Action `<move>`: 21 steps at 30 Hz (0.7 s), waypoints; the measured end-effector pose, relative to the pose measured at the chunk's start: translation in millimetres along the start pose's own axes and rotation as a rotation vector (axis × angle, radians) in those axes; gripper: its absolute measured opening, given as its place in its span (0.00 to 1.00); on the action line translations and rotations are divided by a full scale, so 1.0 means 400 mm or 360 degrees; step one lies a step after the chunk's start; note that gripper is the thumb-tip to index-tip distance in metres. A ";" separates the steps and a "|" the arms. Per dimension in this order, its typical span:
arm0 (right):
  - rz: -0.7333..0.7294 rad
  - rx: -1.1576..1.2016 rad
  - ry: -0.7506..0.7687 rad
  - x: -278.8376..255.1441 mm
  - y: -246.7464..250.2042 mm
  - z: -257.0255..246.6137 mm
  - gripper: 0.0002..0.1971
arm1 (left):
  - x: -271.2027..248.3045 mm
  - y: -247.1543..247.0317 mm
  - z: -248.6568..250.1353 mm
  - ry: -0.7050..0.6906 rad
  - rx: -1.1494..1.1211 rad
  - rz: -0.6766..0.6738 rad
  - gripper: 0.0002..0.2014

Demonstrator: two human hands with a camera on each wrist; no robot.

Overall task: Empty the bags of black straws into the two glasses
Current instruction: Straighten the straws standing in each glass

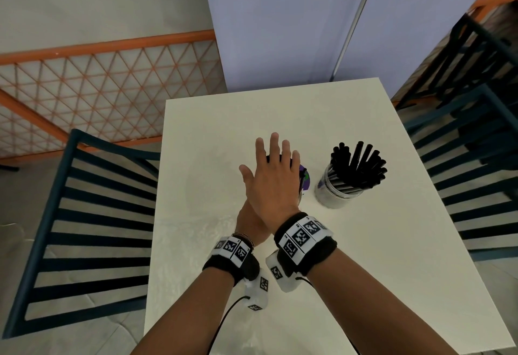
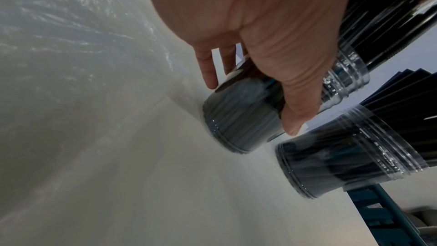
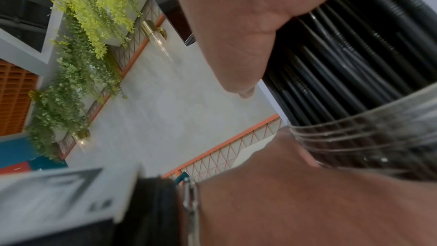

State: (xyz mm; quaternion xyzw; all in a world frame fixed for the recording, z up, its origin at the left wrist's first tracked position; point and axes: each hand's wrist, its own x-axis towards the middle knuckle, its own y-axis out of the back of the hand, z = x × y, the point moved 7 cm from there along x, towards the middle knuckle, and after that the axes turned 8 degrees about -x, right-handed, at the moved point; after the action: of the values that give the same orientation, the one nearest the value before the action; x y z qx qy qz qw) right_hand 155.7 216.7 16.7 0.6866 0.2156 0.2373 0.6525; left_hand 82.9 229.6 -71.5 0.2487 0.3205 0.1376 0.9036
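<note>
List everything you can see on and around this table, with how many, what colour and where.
Glasses: two, clear, mid-table; one stands free on the right, the other sits under the hands.
Straws: many, black; one bunch fans out of the right glass, another fills the held glass.
Table: one, white, centre.
Chairs: two, dark blue slatted; one to the left, one to the right.
Railing: one, orange lattice, far left.
Plants: green, hanging on the wall in the right wrist view.
Left hand: grips the side of the held glass.
Right hand: flat, fingers straight, on top of that glass's straws.
</note>
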 end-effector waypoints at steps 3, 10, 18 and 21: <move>-0.0005 0.0059 0.0010 -0.008 0.008 0.011 0.41 | 0.003 -0.004 0.010 -0.0075 -0.0042 0.0008 0.14; 0.0138 0.0327 0.0040 -0.023 0.061 0.091 0.47 | 0.044 -0.006 -0.019 -0.0340 -0.0490 0.0191 0.52; 0.0103 0.0379 0.0272 -0.022 0.043 0.111 0.49 | 0.061 -0.023 -0.042 -0.0348 -0.0564 0.0176 0.56; 0.0110 0.0335 0.0353 -0.024 0.029 0.087 0.45 | 0.058 -0.020 -0.036 -0.0363 -0.0545 0.0207 0.60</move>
State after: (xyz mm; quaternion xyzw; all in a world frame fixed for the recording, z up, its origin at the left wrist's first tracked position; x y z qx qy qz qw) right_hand 169.2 182.6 26.5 0.7278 0.2863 0.3102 0.5404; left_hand 91.8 237.8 -97.3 0.1257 0.1715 0.2192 0.9522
